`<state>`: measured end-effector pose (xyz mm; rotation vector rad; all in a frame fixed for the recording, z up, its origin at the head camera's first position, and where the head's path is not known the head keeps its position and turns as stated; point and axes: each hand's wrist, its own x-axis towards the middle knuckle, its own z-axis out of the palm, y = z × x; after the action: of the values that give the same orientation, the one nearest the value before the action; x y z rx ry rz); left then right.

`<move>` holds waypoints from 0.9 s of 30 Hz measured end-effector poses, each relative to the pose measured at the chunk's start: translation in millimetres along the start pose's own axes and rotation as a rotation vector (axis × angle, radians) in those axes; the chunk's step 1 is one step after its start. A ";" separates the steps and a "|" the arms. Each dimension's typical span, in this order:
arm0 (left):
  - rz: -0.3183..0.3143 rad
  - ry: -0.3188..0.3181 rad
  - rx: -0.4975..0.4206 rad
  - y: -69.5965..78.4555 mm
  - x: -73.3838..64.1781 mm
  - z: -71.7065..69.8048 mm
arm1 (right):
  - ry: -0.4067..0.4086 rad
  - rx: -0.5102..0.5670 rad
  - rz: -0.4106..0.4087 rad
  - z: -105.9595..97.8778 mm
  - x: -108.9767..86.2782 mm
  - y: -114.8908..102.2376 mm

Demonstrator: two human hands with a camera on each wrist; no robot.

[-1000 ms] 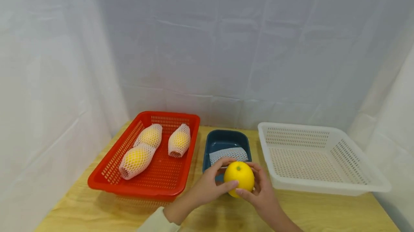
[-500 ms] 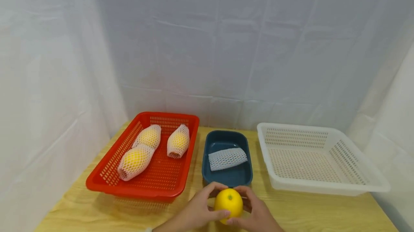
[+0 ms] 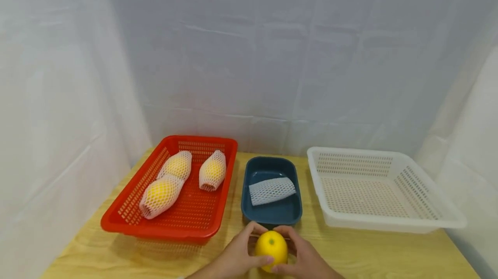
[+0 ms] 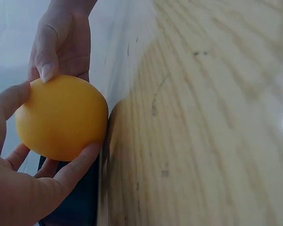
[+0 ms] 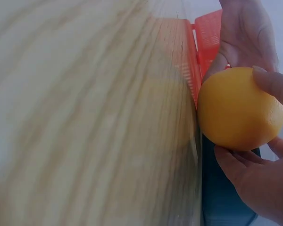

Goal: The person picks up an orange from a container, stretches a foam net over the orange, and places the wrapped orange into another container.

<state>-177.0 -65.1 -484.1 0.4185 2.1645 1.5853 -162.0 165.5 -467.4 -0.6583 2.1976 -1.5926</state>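
Note:
A bare yellow orange with a small green stem spot is held between both hands near the front of the table. My left hand grips it from the left, thumb on the near side and fingers curled behind. From the right, my right hand grips it the same way. The two thumbs lie close together on the fruit. In the wrist views the orange sits right at the tabletop, touching or nearly so. Just behind the hands stands a dark blue tray with a flat white foam net sleeve inside.
A red basket at left holds three yellow fruits in white foam nets, among them one net-wrapped fruit on its right side. A white perforated basket stands at right. White sheets hang behind and beside the wooden table.
Both hands have carried the orange from over the blue tray's front edge toward me and slightly left, down to the tabletop. The foam net in the tray is now fully uncovered.

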 end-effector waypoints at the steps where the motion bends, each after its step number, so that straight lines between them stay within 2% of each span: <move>1: -0.008 -0.004 0.004 1.2 -1.7 -0.4 | -0.004 0.003 0.001 0.2 0.2 0.0; 8: -0.013 -0.021 -0.004 -2.4 -2.5 -0.9 | -0.011 0.007 0.020 0.2 0.1 -1.6; 11: 0.001 -0.035 -0.013 5.7 -8.0 0.3 | -0.019 0.019 0.016 0.4 -1.8 -2.6; 13: -0.017 -0.045 -0.012 11.6 -12.1 1.0 | -0.021 0.030 0.015 0.0 -4.2 -3.6; 17: 0.013 -0.042 -0.034 24.6 -21.0 3.7 | -0.013 0.024 0.004 -5.1 -8.9 -9.0; 19: 0.034 -0.054 -0.042 25.5 -22.1 3.5 | -0.004 0.021 -0.005 -9.6 -10.3 -14.9; 22: 0.066 -0.087 -0.056 21.1 -20.2 1.7 | 0.019 -0.001 -0.059 -17.2 -8.4 -24.8; 27: 0.094 -0.111 -0.057 8.1 -14.7 -1.3 | 0.092 -0.105 -0.238 -31.6 9.3 -39.9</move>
<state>-165.0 -70.7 -473.8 0.5836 2.0385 1.6292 -179.9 174.9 -419.7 -0.9250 2.3570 -1.6579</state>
